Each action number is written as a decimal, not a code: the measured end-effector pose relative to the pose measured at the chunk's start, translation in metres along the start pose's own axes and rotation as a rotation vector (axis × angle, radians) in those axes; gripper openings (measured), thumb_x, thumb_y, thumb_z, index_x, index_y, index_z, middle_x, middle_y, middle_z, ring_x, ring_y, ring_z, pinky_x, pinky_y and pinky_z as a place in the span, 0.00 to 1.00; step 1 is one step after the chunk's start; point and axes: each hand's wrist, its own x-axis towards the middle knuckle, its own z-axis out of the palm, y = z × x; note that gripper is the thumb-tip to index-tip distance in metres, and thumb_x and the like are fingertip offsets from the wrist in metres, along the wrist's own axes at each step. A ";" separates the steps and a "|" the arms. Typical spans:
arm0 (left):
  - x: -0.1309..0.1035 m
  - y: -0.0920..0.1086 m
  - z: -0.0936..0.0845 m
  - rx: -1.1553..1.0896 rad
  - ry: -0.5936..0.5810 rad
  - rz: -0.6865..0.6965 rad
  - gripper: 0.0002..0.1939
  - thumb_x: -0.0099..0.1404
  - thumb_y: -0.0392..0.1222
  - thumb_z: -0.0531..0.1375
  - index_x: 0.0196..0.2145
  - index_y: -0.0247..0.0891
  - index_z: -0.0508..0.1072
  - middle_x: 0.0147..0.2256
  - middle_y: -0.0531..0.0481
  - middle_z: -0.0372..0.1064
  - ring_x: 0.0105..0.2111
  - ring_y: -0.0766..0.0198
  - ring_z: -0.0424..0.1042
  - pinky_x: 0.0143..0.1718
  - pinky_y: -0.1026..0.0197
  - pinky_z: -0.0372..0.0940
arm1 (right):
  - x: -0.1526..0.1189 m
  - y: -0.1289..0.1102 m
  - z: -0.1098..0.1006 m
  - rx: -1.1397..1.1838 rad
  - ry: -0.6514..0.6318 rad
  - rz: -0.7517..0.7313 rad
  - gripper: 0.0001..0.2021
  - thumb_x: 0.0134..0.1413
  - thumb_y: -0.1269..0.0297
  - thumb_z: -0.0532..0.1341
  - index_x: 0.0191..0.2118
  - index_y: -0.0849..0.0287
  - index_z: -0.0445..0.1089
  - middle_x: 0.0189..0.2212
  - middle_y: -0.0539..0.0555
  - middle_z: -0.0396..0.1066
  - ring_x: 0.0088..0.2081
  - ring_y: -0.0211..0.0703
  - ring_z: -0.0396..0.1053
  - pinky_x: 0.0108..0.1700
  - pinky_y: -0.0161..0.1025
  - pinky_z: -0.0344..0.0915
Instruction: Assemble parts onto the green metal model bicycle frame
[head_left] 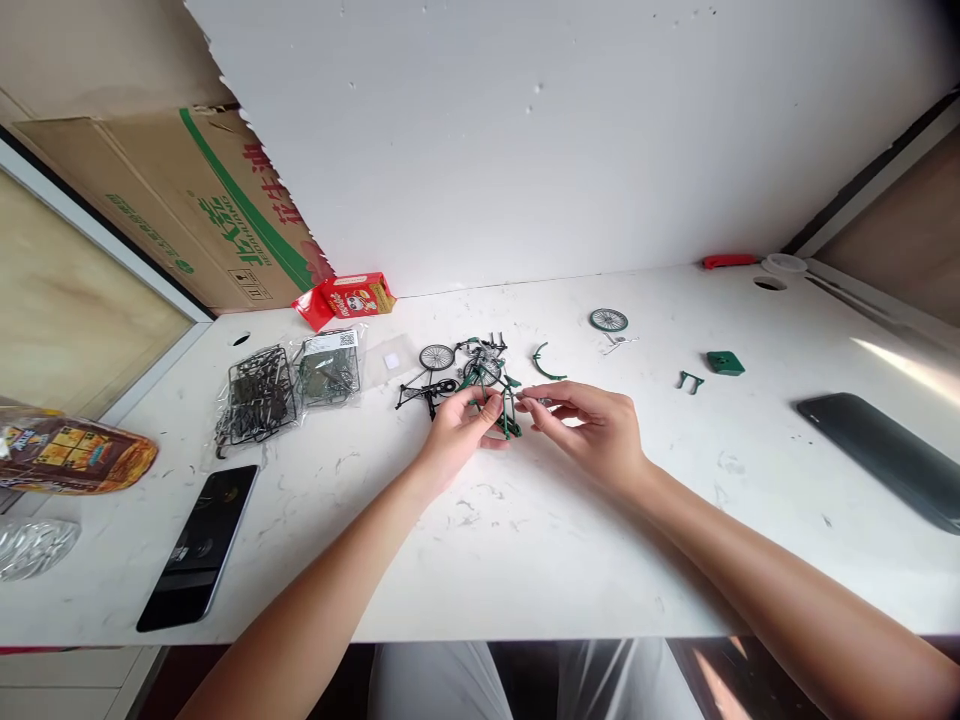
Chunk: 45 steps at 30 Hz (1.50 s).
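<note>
Between my hands is a small green model bicycle frame [508, 415], raised a little above the white table. My left hand [459, 425] is closed on it, thumb and fingers around its left side. On the right, my right hand [589, 428] pinches with thumb and forefinger close to the frame; a small greyish part seems to be between the tips, too small to name. Just behind lie a black model wheel [436, 357], a black crank and chain piece [427, 390] and other dark bicycle parts. A curved green mudguard-like piece [547, 364] rests beyond my right hand.
Bagged black part frames [259, 395] and a bagged green set [330, 368] lie left, near a red box [356, 296]. A phone [201, 545] is front left. Rightward are a green-rimmed wheel [608, 319], a green block [724, 363] and a dark case [877, 455]. A white wall stands behind.
</note>
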 end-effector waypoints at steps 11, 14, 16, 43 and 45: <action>0.002 -0.001 -0.003 0.131 0.043 0.082 0.29 0.60 0.67 0.72 0.38 0.37 0.74 0.26 0.56 0.63 0.22 0.72 0.63 0.21 0.67 0.52 | 0.005 -0.002 -0.004 -0.116 -0.003 -0.200 0.08 0.67 0.70 0.66 0.46 0.54 0.84 0.38 0.54 0.84 0.35 0.42 0.81 0.33 0.40 0.83; 0.003 -0.002 -0.004 0.149 0.079 0.113 0.28 0.59 0.67 0.72 0.35 0.37 0.74 0.25 0.57 0.60 0.22 0.74 0.55 0.22 0.65 0.48 | 0.004 -0.001 -0.004 -0.109 -0.017 -0.208 0.08 0.67 0.70 0.66 0.46 0.54 0.84 0.40 0.53 0.84 0.36 0.42 0.81 0.34 0.39 0.83; 0.004 -0.003 -0.004 0.159 0.097 0.127 0.29 0.59 0.68 0.71 0.33 0.37 0.73 0.25 0.57 0.58 0.22 0.73 0.52 0.22 0.64 0.46 | 0.004 -0.001 -0.004 -0.106 -0.023 -0.211 0.09 0.67 0.71 0.67 0.47 0.53 0.83 0.40 0.53 0.84 0.36 0.42 0.81 0.34 0.39 0.83; 0.003 -0.004 -0.003 0.233 0.156 0.218 0.25 0.59 0.63 0.73 0.35 0.37 0.77 0.30 0.50 0.71 0.31 0.64 0.66 0.33 0.61 0.60 | -0.004 -0.004 0.002 -0.072 0.053 -0.145 0.04 0.65 0.67 0.70 0.43 0.54 0.83 0.36 0.52 0.85 0.33 0.43 0.83 0.34 0.40 0.85; 0.003 -0.005 -0.003 0.180 0.145 0.202 0.24 0.59 0.61 0.74 0.35 0.36 0.78 0.33 0.49 0.73 0.34 0.63 0.69 0.38 0.60 0.63 | -0.004 -0.004 0.002 -0.094 0.059 -0.157 0.03 0.65 0.67 0.70 0.43 0.54 0.82 0.37 0.52 0.85 0.33 0.42 0.83 0.35 0.40 0.85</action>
